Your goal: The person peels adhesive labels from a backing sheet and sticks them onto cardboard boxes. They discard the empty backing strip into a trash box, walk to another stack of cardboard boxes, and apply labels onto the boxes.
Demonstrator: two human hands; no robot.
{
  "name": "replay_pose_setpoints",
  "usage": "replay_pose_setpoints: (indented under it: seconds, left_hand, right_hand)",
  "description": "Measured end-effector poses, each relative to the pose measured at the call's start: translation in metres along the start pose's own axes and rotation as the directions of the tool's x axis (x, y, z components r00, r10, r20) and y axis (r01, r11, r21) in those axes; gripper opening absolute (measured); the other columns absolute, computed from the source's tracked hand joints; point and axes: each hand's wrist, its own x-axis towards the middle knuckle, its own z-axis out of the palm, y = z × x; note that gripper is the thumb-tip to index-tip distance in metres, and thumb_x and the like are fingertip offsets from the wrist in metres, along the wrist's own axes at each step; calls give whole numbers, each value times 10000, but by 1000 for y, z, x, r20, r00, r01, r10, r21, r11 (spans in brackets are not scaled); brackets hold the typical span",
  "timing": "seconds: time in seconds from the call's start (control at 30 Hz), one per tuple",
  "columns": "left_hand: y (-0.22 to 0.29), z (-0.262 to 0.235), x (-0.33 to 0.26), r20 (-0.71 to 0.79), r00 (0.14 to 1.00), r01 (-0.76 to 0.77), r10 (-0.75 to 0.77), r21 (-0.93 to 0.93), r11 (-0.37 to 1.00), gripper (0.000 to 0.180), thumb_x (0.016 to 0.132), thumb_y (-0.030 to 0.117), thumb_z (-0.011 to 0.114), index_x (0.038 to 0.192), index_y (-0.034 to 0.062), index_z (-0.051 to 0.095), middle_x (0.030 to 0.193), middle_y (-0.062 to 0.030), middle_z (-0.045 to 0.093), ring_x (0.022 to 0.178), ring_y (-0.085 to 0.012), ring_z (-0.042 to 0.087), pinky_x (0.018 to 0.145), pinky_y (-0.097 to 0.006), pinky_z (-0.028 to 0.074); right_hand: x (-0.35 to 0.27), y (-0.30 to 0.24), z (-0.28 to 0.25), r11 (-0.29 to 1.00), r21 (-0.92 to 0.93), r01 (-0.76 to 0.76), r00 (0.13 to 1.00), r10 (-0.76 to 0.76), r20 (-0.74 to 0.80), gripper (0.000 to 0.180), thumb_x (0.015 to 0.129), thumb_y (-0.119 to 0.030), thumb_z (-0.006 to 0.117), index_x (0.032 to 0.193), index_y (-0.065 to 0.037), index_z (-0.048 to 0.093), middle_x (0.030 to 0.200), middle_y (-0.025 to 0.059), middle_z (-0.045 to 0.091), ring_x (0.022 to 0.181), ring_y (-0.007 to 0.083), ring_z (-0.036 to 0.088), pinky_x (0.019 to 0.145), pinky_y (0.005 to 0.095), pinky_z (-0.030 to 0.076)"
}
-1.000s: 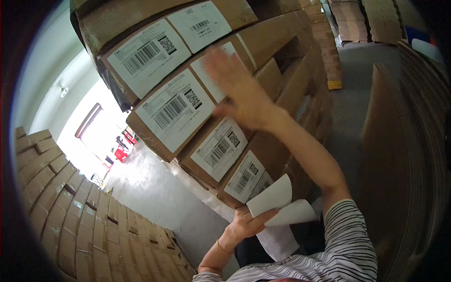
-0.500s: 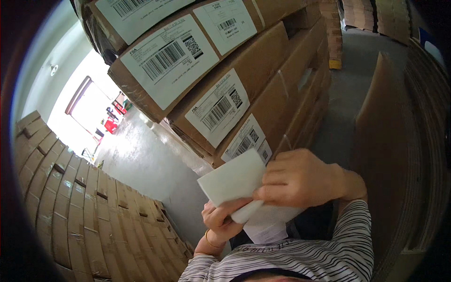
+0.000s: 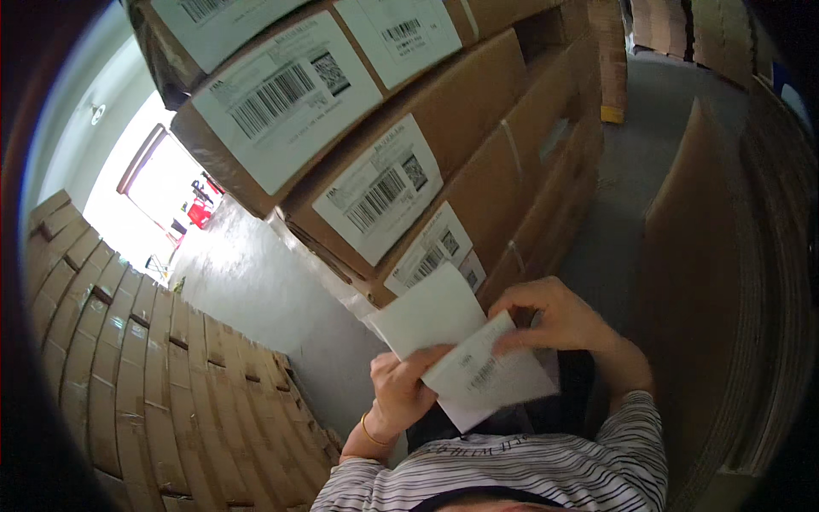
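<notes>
My left hand [image 3: 401, 388] grips a folded strip of white labels [image 3: 431, 316], its thumb lying across the paper. One panel of the strip rises toward the boxes. A printed label [image 3: 490, 375] with a barcode tilts down toward my lap. My right hand [image 3: 554, 317] pinches the upper edge of this printed label between thumb and fingers. Just beyond my hands stands a stack of brown cardboard boxes [image 3: 478, 115]. White barcode labels [image 3: 380, 189] are stuck on the box ends facing me.
A wall of stacked cartons [image 3: 153, 375] runs along the left. Flat cardboard sheets [image 3: 695, 282] lean upright on the right. Grey floor [image 3: 256, 294] leads to a bright doorway at the far left, with a red object [image 3: 199, 214] near it.
My right hand has opened out from a closed grip and moved slightly right. The folded strip has spread, and a printed panel now faces up. The view has shifted slightly.
</notes>
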Motion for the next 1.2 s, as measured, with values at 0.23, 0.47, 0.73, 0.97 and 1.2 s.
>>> replay_pose_setpoints:
  seconds: [0.23,0.47,0.73,0.97,1.2]
  left_hand:
    - [-1,7,-1,10,997,73,-73,-14,997,316,611,-32,595,901,48,690,710,-118,652,579,-236,640,560,-304,497]
    - [-3,5,-10,78,992,96,-100,46,994,285,637,-12,619,908,42,684,710,-126,649,588,-246,639,555,-313,496]
    - [-16,16,-41,173,985,5,-13,48,999,347,635,33,659,980,63,669,737,-105,649,589,-256,631,541,-334,497]
    - [-16,19,-37,176,984,25,-30,34,999,448,540,10,595,974,74,686,714,-85,641,565,-224,620,516,-310,485]
    - [-23,17,-43,188,980,52,-64,67,996,503,499,22,578,987,83,687,679,-75,621,531,-216,593,512,-310,476]
  right_hand:
    - [14,14,3,958,153,241,946,-198,-255,177,790,-113,730,947,-52,677,845,36,624,750,93,572,646,255,462]
    - [16,9,-12,834,-271,480,838,-528,-142,106,747,-108,738,837,-73,694,855,32,633,781,162,587,654,293,484]
    - [70,-13,-82,637,336,694,650,-353,-673,266,881,-141,647,1085,-57,498,898,116,661,787,137,656,670,257,541]
    - [150,2,-103,766,-105,634,528,-528,-665,481,778,-92,748,1107,-35,401,888,115,670,790,150,669,634,252,554]
    - [160,2,-97,724,-79,685,497,-544,-676,534,724,-96,798,1092,-37,414,887,105,671,795,144,668,650,256,552]
